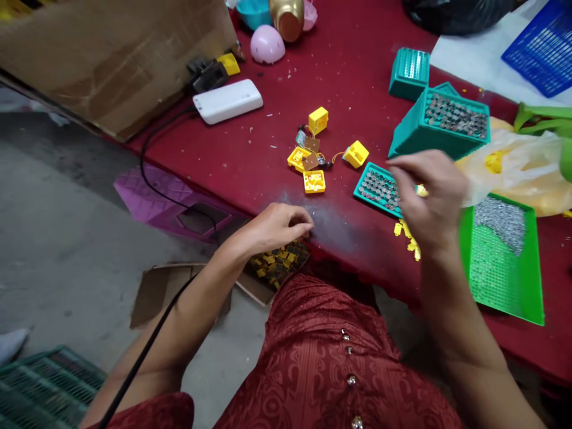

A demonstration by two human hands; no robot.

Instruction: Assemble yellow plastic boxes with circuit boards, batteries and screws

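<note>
In the head view, apparently partway: yellow housings (314,182) wired but lying open on the red table (214,161), boards (312,144) exposed. Right hand (426,193) blurred over the teal tray (375,205) of metal discs (378,186), half closed, any held piece unclear; left hand (288,225) loosely curled at the table edge, contents likewise impossible to tell.

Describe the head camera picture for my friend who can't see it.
The person's right hand is near a teal tray of silvery pieces, the left hand near the edge of a red table. Yellow parts lie beyond; a green basket of silvery bits sits at right.
</note>
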